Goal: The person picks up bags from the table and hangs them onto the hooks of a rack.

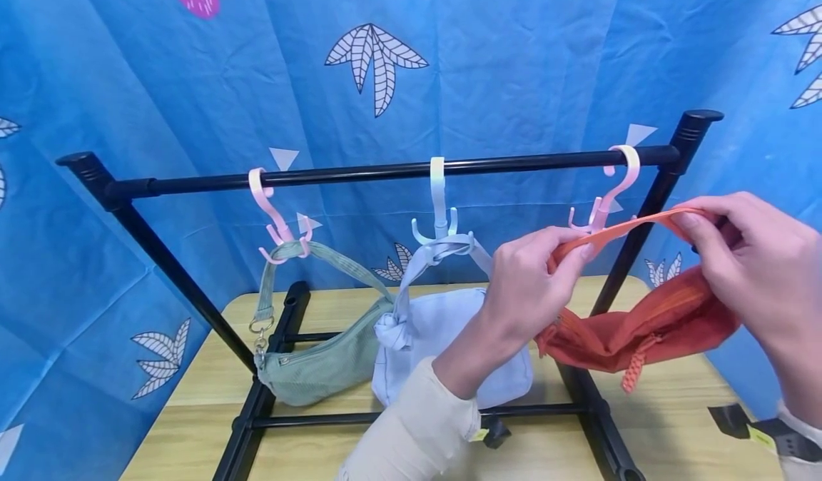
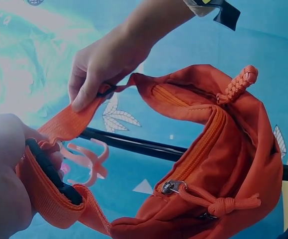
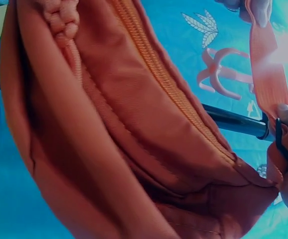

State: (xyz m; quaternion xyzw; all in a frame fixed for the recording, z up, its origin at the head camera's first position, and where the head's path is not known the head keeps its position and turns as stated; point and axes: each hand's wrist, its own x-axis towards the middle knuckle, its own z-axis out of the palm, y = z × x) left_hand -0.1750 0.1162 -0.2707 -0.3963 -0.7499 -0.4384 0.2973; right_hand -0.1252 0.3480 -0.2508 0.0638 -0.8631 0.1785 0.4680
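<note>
An orange-red waist bag (image 1: pixel 632 331) hangs below both hands by its orange strap (image 1: pixel 616 233). My left hand (image 1: pixel 529 281) pinches the strap on one side, beside a black buckle (image 2: pixel 52 172) seen in the left wrist view. My right hand (image 1: pixel 754 260) grips the strap's other side, close to a black slider (image 3: pixel 283 142). Between the hands the strap is stretched out, just in front of the pink hook (image 1: pixel 600 210) at the rack's right. In the left wrist view, a zipper (image 2: pixel 199 149) and braided pull (image 2: pixel 241 82) show on the bag.
A black rack (image 1: pixel 359 173) stands on a wooden table (image 1: pixel 173 431). A green bag (image 1: pixel 327 363) hangs from the left pink hook (image 1: pixel 276 217). A light blue bag (image 1: pixel 443 310) hangs from the middle blue hook (image 1: pixel 439 203). Behind is a blue patterned curtain (image 1: pixel 501 60).
</note>
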